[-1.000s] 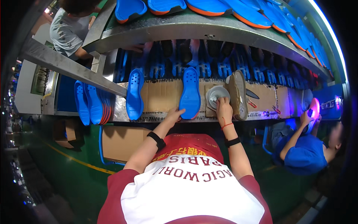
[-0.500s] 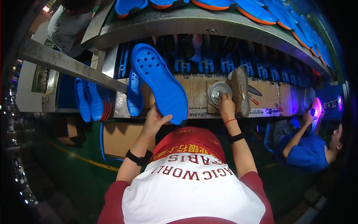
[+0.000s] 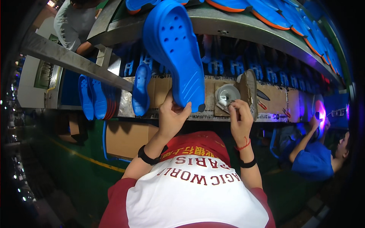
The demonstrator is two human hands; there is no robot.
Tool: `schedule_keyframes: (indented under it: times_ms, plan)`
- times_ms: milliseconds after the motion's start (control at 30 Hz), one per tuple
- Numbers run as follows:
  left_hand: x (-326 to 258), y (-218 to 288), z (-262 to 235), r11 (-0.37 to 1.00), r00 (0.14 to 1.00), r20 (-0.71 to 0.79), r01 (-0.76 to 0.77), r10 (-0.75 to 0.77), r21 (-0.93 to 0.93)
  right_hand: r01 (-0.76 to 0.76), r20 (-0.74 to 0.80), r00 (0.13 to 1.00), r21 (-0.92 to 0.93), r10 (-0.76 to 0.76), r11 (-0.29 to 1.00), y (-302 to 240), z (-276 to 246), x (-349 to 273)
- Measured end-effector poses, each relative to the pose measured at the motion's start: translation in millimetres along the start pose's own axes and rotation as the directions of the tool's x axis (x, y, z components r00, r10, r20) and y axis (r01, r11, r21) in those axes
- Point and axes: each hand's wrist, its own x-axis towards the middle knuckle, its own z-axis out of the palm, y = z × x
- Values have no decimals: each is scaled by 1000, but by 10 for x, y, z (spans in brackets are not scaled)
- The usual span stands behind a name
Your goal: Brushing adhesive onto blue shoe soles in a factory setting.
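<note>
My left hand grips a large blue shoe sole by its lower end. The sole is tilted up, its holed end away from me, with a small dark tip at the near end. My right hand is closed in a pinch beside a white bowl; what is between the fingertips is too small to make out. Another blue sole leans on the bench to the left of the held one. Right of the bowl stands a worn tan sole-shaped piece.
A dark blade and a red-handled tool lie on the cardboard-covered bench. Above it runs a metal shelf bearing blue-and-orange soles. A metal bar crosses at left near stacked soles. A co-worker sits at right.
My left hand has raised the blue sole up and to the right. My right hand has drawn back from inside the bowl toward me, its fingers still pinched.
</note>
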Motion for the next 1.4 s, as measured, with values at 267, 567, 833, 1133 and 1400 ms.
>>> schedule_keyframes:
  times_ms: [267,567,833,1133,1400]
  plan:
    - [12,73,57,984,994,15,-110,109,140,155,103,981,71,-161,985,-472,50,64]
    - [-13,82,32,968,987,19,-158,158,195,221,159,960,76,-231,972,-516,107,97]
    - [-20,103,19,973,990,20,-143,142,183,194,148,969,54,-200,979,-517,140,110]
    - [-36,134,7,961,991,52,-135,126,240,244,125,964,-82,-233,966,-510,138,94]
    - [-29,125,17,970,990,46,-140,133,201,283,100,957,-116,-272,952,-496,130,108]
